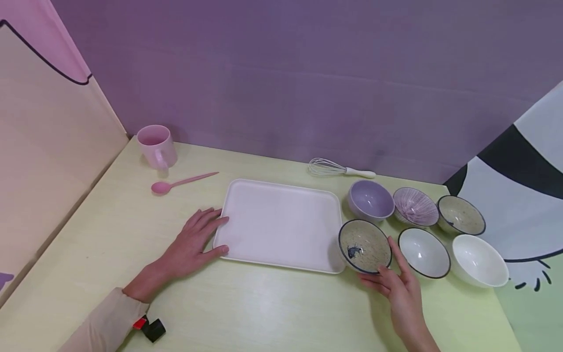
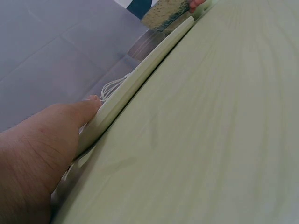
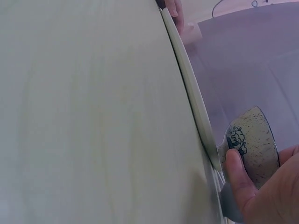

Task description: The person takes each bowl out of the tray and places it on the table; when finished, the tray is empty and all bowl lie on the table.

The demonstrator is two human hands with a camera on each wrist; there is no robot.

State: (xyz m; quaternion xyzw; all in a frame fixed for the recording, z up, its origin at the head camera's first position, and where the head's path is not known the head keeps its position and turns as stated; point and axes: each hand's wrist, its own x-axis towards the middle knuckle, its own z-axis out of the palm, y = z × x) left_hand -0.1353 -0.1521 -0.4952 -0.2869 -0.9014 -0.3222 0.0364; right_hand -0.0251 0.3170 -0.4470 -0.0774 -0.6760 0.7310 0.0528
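My right hand (image 1: 398, 288) holds a beige speckled bowl (image 1: 358, 244) with a dark blue rim and a blue motif. Its thumb lies on the outer wall in the right wrist view. That bowl is tilted over the right front corner of a white rectangular tray (image 1: 281, 220). At the tray's left edge my left hand (image 1: 189, 244) lies with fingers spread, the thumb and fingertips touching the rim. Just right of the held bowl are a white bowl with a dark rim (image 1: 424, 253) and a purple bowl (image 1: 371, 199).
Farther right stand a purple-streaked bowl (image 1: 415, 207), another speckled bowl (image 1: 462, 215) and a plain white bowl (image 1: 479, 261). A white whisk (image 1: 340, 168) lies behind the tray. To the left are a pink mug (image 1: 157, 146) and a pink spoon (image 1: 182, 183). A purple backdrop (image 1: 281, 83) borders the table.
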